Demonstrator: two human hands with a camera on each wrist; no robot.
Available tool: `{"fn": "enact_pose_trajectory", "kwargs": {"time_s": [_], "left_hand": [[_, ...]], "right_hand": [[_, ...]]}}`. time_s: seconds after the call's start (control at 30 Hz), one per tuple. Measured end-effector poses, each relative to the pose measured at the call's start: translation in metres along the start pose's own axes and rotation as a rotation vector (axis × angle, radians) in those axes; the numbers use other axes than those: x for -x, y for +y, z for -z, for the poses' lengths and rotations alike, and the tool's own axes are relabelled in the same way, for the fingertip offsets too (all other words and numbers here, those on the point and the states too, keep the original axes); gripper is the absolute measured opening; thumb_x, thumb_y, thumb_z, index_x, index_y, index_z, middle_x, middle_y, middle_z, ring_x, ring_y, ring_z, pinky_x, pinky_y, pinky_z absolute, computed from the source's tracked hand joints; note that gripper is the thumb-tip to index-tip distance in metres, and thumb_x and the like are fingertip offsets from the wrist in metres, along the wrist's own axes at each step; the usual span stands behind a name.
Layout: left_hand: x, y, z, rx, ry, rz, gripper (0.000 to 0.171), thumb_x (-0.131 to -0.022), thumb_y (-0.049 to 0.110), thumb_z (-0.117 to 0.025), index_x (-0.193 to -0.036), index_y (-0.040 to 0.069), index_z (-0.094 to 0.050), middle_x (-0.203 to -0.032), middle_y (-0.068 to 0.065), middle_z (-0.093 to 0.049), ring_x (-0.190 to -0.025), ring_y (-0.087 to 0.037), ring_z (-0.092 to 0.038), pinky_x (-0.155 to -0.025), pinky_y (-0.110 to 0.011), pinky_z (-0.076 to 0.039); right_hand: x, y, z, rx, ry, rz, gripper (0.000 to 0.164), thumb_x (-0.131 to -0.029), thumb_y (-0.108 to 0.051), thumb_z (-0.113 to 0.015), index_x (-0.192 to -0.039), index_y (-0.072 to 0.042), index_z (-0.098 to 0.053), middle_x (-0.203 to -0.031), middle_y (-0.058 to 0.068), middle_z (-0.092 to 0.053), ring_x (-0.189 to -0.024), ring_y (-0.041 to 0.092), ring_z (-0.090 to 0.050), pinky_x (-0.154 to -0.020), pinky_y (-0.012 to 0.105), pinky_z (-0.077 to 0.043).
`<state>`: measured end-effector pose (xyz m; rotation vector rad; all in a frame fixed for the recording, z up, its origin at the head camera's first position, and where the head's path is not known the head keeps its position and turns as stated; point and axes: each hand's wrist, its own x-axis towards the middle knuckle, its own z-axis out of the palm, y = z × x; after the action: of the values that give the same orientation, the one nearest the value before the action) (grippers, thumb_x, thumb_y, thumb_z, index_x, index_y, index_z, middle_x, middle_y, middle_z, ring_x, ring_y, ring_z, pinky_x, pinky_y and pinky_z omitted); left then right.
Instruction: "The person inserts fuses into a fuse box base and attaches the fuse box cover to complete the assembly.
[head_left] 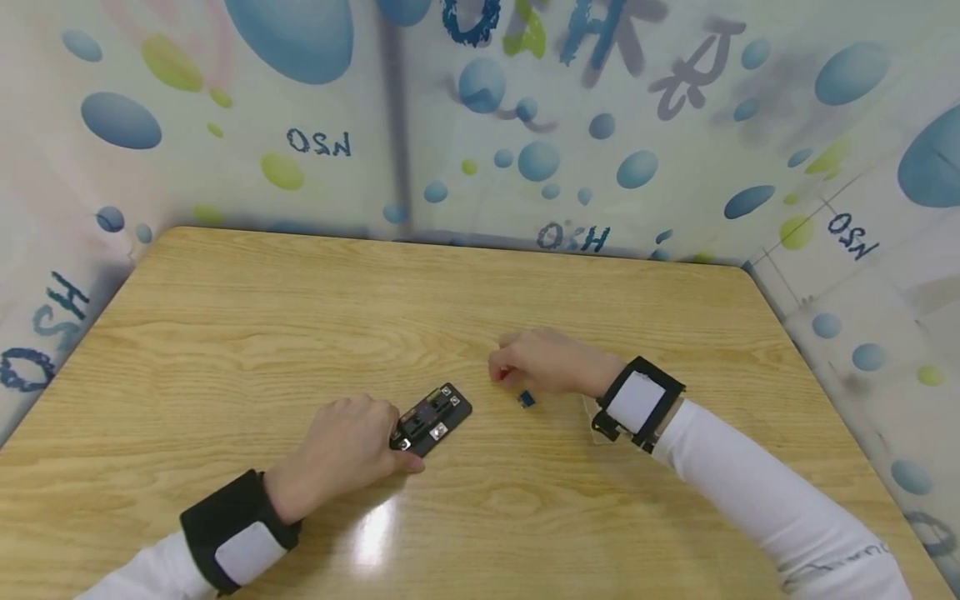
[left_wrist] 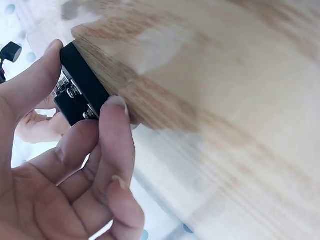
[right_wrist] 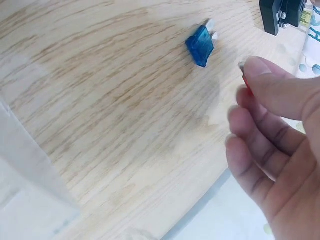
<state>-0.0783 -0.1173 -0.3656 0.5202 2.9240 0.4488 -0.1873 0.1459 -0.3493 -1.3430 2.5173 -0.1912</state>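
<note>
Toward the right side of the wooden table [head_left: 300, 317], partly hidden behind the person's wrist, sits one pale, see-through container [right_wrist: 30, 200]; from where I stand I cannot tell what, if anything, is inside it. Nearer the middle I count one black block [head_left: 431, 421], with at least four bright metal spots on its upper face. The left hand [head_left: 348, 442] has it pinched at one end, thumb on one side and fingers on the other; whether it touches the wood I can't tell. The right hand [head_left: 551, 360] is a little beyond and to the right, thumb and forefinger pressed together on one small red piece [right_wrist: 247, 84], a bit of metal poking out, the other fingers loosely bent. Just below that hand lies one blue piece [right_wrist: 201, 46] with two metal prongs, loose on the tabletop between block and container. Two black wristbands [head_left: 240, 529], one per arm, sit over white sleeves [head_left: 780, 500].
</note>
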Motion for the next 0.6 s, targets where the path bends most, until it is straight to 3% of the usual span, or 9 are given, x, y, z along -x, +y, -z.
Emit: {"fn": "enact_pose_trajectory", "kwargs": {"time_s": [0.3, 0.43, 0.6], "left_hand": [[0.0003, 0.0, 0.0002, 0.005, 0.0, 0.005, 0.047, -0.066, 0.051, -0.086, -0.062, 0.015, -0.056, -0.055, 0.006, -0.048, -0.048, -0.009, -0.043, -0.043, -0.024, -0.032], [0.0004, -0.0002, 0.0004, 0.012, 0.004, 0.001, 0.047, -0.066, 0.05, -0.086, -0.062, 0.015, -0.056, -0.055, 0.006, -0.048, -0.049, -0.008, -0.043, -0.043, -0.024, -0.032], [0.0005, -0.0006, 0.0004, 0.015, 0.005, 0.002, 0.046, -0.066, 0.051, -0.086, -0.062, 0.015, -0.056, -0.055, 0.006, -0.048, -0.049, -0.008, -0.043, -0.042, -0.024, -0.032]], "right_hand": [[-0.0011, -0.0006, 0.0027, 0.0, 0.007, 0.014, 0.017, -0.094, -0.005, -0.065, -0.108, -0.012, -0.073, -0.092, 0.002, -0.062, -0.081, 0.01, -0.059, -0.076, 0.025, -0.052], [-0.0032, -0.0007, 0.0044, -0.027, -0.01, -0.022, 0.013, -0.092, -0.006, -0.068, -0.104, -0.008, -0.071, -0.096, 0.003, -0.068, -0.086, 0.012, -0.063, -0.079, 0.027, -0.054], [-0.0038, 0.0016, 0.0083, -0.056, 0.005, -0.042, 0.007, -0.093, -0.01, -0.068, -0.099, -0.009, -0.07, -0.094, 0.001, -0.07, -0.081, 0.01, -0.061, -0.075, 0.027, -0.052]]}}
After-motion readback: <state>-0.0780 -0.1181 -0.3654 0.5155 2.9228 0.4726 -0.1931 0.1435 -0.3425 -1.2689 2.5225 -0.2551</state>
